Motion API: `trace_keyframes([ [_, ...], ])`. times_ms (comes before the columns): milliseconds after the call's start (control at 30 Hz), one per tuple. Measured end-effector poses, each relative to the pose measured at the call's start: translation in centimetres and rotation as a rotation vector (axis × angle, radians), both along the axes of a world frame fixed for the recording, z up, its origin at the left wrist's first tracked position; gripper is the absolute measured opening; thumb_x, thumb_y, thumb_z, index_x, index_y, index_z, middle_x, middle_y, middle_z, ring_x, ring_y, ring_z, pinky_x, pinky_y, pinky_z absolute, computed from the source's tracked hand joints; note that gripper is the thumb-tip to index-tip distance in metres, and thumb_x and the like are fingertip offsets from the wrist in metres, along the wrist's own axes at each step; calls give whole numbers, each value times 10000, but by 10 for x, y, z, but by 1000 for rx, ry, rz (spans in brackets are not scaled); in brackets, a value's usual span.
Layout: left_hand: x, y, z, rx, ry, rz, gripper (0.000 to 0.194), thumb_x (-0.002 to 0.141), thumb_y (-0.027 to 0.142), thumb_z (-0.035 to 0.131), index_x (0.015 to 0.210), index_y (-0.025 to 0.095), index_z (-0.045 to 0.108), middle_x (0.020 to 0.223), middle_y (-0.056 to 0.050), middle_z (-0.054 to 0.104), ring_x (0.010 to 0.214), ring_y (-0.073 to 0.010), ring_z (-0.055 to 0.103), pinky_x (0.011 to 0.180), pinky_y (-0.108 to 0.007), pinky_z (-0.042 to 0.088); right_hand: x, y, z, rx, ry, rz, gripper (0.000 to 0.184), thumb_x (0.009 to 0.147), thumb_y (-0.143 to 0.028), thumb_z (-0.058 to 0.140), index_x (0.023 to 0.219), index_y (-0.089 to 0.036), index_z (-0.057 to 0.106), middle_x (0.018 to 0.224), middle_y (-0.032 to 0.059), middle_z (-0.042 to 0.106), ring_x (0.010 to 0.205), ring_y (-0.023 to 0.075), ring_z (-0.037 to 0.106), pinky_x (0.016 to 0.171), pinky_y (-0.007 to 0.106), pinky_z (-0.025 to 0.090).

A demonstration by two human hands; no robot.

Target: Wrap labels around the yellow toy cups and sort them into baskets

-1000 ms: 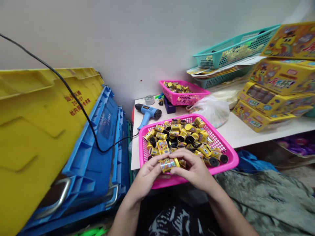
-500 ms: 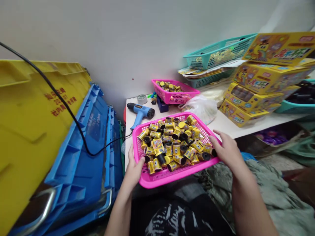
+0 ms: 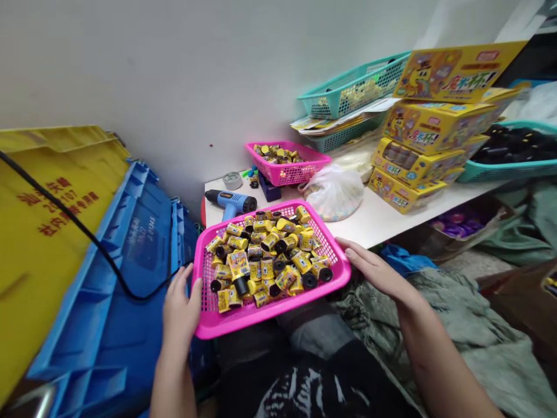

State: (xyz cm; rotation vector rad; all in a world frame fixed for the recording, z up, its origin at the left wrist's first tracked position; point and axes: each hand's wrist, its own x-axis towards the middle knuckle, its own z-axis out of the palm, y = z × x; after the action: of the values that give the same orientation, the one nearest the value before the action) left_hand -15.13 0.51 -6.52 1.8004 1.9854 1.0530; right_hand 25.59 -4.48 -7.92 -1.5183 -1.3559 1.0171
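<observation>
LIVE | We're in a cramped packing workroom | On show: stacked yellow printed cardboard boxes (image 3: 429,128) | leaning blue plastic crates (image 3: 126,302) | teal plastic mesh baskets (image 3: 354,87) | pink plastic mesh basket (image 3: 270,316) of small yellow canisters (image 3: 265,261) | blue heat gun (image 3: 230,203)

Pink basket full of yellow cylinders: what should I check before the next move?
1. Left hand holding the left rim of the pink mesh basket: ok.
2. Right hand with its fingers on the basket's right corner: ok.
3. Yellow-wrapped cylinders all inside the basket, none on the rim: ok.
4. Basket sitting level: cannot tell, since the head view is slanted.
5. Black cable free of the basket: cannot tell, since it runs right by the left rim.
</observation>
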Motion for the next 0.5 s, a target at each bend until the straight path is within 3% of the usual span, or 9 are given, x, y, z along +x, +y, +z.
trace_keyframes([
  [67, 14, -13, 8, 113, 196, -73, 375, 852, 380, 533, 1180, 219, 620, 1356, -124, 541, 1288, -322, 466, 1095, -509, 338, 10, 6, -3, 23, -30, -71, 504, 860, -567, 503, 1204, -218, 622, 1323, 94, 592, 1254, 286, 507, 1104, 483, 320],
  [200, 62, -43, 12, 217, 380, -576, 391, 835, 322, 594, 1226, 317, 593, 1378, -54, 545, 1255, -266, 520, 1003, -414, 485, 25, 43, 9, 105, 20, -147, 457, 846, -513, 539, 1167, -195, 616, 1162, 118, 663, 997, 259, 634, 822, 412, 524],
  [267, 82, -50, 4, 300, 507, -748, 437, 798, 354, 647, 1229, 311, 598, 1364, -62, 564, 1232, -279, 544, 933, -385, 539, 26, 71, 26, 144, 110, -130, 402, 833, -456, 575, 1122, -183, 634, 1054, 105, 686, 860, 215, 638, 676, 324, 533],
  [400, 93, -40, -18, 462, 718, -796, 312, 793, 400, 667, 1102, 356, 665, 1264, -20, 647, 1107, -258, 638, 811, -330, 595, 20, 142, 63, 91, 407, -213, 204, 783, -289, 667, 960, -189, 652, 891, 46, 665, 729, 152, 598, 584, 231, 509],
  [500, 91, -31, -28, 453, 744, -774, 346, 782, 495, 643, 1114, 399, 651, 1245, 1, 660, 1064, -251, 662, 729, -312, 615, 7, 201, 79, -26, 542, -221, 193, 867, -334, 593, 986, -182, 588, 829, 50, 645, 655, 149, 614, 581, 259, 530],
])
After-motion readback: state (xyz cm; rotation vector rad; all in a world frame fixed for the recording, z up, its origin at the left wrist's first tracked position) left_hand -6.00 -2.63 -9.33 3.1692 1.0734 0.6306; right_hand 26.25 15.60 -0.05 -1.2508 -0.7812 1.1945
